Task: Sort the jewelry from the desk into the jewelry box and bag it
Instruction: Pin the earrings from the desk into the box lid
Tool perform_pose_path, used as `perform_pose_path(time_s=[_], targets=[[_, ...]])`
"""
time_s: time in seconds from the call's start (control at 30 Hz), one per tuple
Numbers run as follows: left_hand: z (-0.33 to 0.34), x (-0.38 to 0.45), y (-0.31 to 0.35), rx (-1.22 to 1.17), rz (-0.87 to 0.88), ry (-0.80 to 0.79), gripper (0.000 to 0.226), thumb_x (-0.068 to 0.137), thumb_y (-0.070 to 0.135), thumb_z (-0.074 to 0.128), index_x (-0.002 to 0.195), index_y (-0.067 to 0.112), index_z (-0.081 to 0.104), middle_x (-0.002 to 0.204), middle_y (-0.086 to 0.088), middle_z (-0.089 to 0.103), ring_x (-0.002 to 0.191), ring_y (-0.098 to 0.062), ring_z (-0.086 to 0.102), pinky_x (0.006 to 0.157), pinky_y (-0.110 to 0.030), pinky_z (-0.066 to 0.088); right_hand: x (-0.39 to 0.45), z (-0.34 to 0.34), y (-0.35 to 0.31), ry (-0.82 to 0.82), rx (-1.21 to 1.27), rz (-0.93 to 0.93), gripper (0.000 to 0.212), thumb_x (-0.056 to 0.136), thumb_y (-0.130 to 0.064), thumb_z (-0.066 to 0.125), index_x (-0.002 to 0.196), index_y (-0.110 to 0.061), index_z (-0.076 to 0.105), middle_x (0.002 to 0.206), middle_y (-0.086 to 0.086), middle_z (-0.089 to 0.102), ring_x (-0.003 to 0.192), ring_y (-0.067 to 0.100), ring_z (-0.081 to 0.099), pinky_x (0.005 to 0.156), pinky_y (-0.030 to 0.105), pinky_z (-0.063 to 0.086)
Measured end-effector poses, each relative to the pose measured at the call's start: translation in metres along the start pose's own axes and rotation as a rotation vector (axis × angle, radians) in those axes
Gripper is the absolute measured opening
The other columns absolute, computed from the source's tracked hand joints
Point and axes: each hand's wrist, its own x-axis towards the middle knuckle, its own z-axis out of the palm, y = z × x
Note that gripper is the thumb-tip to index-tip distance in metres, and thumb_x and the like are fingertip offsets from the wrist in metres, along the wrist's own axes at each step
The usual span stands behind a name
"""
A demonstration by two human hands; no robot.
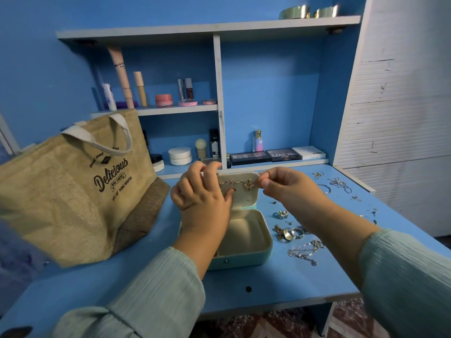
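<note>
A home bedroom: blue vanity desk (280,279), cosmetics-stocked shelves (180,109).

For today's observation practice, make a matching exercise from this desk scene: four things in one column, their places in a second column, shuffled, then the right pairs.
Things
1. burlap bag
2. jewelry box
3. silver chain
4. eyeshadow palettes

Places
A. on the lower shelf, behind the box
B. on the desk, right of the box
C. at the left of the desk
D. open, at the middle of the desk, under both hands

Pairs: 1-C, 2-D, 3-B, 4-A
</note>
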Motion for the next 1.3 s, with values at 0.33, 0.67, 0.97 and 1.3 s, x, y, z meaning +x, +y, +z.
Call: perform_pose_path(time_s=[0.33, 0.67, 0.97, 1.3], targets=[[-0.015, -0.016, -0.009, -0.041, 0.158, -0.017, 0.032, 0.049, 0.029, 0.088, 0.068, 0.024, 0.062, 0.105, 0.001, 0.037, 0.090, -0.022, 0.035, 0.079, -0.036, 0.021, -0.005, -0.007, -0.015, -0.045, -0.258, 0.035, 0.017, 0.092, -0.016, 0.054, 0.079, -0.020, 0.064, 0.072, -0.006, 0.061, 0.058, 0.008, 0.046, 0.040, 0.007, 0.035], [-0.025, -0.025, -0.011, 0.002, 0.254, -0.016, 0.010, 0.058, 0.018, 0.070, 0.060, 0.020, 0.060, 0.104, 0.001, 0.038, 0.090, -0.022, 0.037, 0.081, -0.036, 0.022, -0.003, 0.017, -0.025, -0.191, -0.520, 0.035, 0.011, 0.088, -0.013, 0.060, 0.084, -0.019, 0.068, 0.063, -0.008, 0.053, 0.048, 0.004, 0.040, 0.037, 0.013, 0.032], [-0.024, -0.027, -0.011, -0.022, 0.237, -0.057, 0.019, 0.056, 0.008, 0.073, 0.061, 0.021, 0.060, 0.103, 0.002, 0.037, 0.090, -0.021, 0.036, 0.082, -0.037, 0.023, 0.007, 0.028, -0.027, -0.235, -0.582, 0.079, 0.011, 0.085, -0.012, 0.063, 0.082, -0.019, 0.070, 0.064, -0.007, 0.057, 0.055, 0.004, 0.046, 0.050, 0.017, 0.038], [-0.024, -0.028, -0.010, -0.041, 0.217, -0.059, 0.027, 0.066, 0.008, 0.036, 0.064, 0.019, 0.060, 0.105, 0.001, 0.037, 0.092, -0.022, 0.036, 0.082, -0.038, 0.022, 0.012, 0.032, -0.024, -0.254, -0.608, 0.066, 0.010, 0.085, -0.012, 0.064, 0.081, -0.019, 0.070, 0.058, -0.010, 0.054, 0.053, 0.003, 0.045, 0.051, 0.017, 0.039]])
